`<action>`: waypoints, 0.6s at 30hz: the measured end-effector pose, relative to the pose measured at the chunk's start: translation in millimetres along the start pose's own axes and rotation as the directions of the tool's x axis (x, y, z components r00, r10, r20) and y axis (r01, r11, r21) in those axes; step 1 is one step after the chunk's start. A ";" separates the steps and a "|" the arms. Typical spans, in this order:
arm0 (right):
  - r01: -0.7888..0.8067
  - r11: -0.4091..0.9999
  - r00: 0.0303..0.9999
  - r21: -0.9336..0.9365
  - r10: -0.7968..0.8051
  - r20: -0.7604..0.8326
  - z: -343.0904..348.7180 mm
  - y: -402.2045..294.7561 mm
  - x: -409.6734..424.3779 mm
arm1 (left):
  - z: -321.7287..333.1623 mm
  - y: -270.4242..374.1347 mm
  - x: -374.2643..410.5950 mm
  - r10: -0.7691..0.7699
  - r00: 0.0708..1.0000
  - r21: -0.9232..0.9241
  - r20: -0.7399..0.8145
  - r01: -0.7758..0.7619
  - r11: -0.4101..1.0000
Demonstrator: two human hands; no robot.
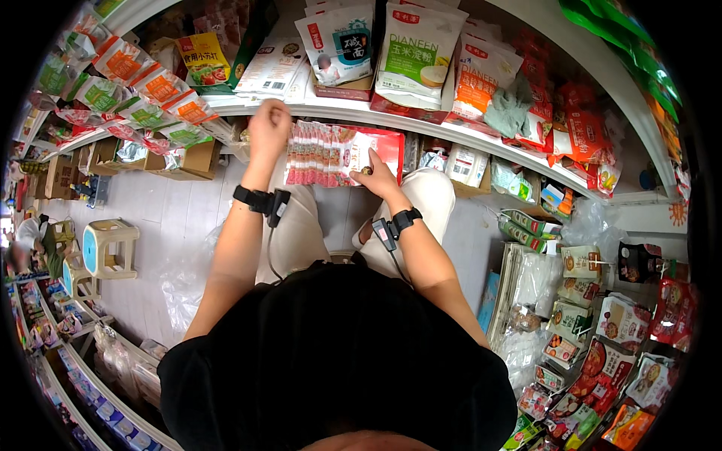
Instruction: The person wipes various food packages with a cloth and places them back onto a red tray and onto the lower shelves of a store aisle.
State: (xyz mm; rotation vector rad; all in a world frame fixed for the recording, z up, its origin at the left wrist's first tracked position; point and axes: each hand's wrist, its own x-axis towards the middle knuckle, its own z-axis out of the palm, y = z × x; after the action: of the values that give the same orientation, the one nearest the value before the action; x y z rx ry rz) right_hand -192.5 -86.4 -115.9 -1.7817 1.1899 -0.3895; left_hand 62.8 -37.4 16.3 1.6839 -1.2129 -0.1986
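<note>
In front of my lap is a shallow red display box (pixel 396 149) holding a fanned row of small printed sachets (pixel 316 155). My right hand (pixel 381 177) grips its right part, with the thumb and a finger lying over the front packet. Beyond the box's left end, my left hand (pixel 271 131) is raised against the shelf edge, slightly blurred, with its fingers curled. Whether it holds anything is hidden. Closest to that hand, white printed packets (pixel 272 67) lie on the shelf beside a yellow packet (pixel 204 59).
The white shelf edge (pixel 344 114) curves across in front of me, bearing upright starch bags (pixel 417 53). A grey-green cloth (pixel 510 110) hangs over it. Packets hang from racks on both sides. Plastic stools (pixel 110 248) stand left, and clear plastic (pixel 183 293) lies on the floor.
</note>
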 end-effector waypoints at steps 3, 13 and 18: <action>-0.034 0.997 0.999 -0.068 0.033 -0.014 2.2 -2.8 -0.3 | -11.8 -9.1 16.8 0.172 0.964 0.232 -0.201 -0.124 0.965; -0.141 0.949 0.990 -0.281 0.142 -0.018 -5.4 -20.2 -9.0 | -11.2 -12.3 35.5 0.137 0.967 0.547 0.213 -0.234 0.804; -0.122 0.983 0.992 -0.139 0.117 -0.043 -7.4 -9.4 -2.8 | -18.3 17.8 27.9 0.013 0.971 0.520 0.240 -0.139 0.843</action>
State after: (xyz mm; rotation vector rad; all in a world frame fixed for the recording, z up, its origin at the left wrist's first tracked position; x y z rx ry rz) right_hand -193.7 -86.9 -103.7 -1.8184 1.3710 -0.2722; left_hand 76.6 -47.7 50.0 2.1295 -1.6128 0.0036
